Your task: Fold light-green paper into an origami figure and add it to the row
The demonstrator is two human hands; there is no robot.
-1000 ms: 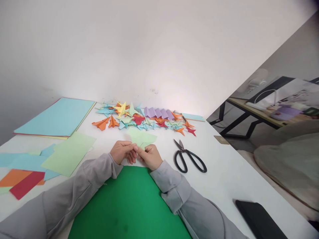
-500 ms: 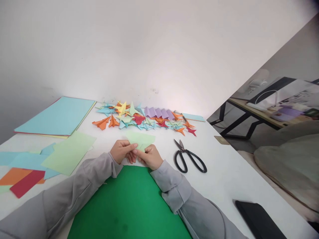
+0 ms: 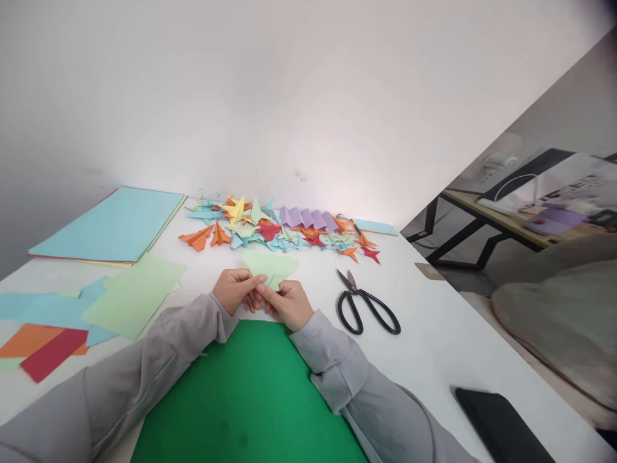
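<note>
A light green paper (image 3: 272,265), partly folded, is held up between my hands at the middle of the table. My left hand (image 3: 238,289) pinches its lower left part between thumb and fingers. On the lower right, my right hand (image 3: 289,302) grips the same paper, its thumb tip close to the left thumb. Creases show near the thumbs, while the paper's lower edge is hidden behind the fingers. Just below both hands lies a green sheet (image 3: 255,392). Beyond the paper, folded paper shapes (image 3: 267,230) in several colours are gathered near the wall.
Black-handled scissors (image 3: 359,302) lie partly open to the right. A dark flat object (image 3: 501,424) is at the lower right. Loose coloured papers (image 3: 58,312) and a stack of large sheets (image 3: 110,222) are on the left. Pleated purple paper (image 3: 308,218) sits near the wall.
The light green paper stands slightly higher and its outline is narrower, with the creases near the thumbs more visible. Both hands have stayed in nearly the same place.
</note>
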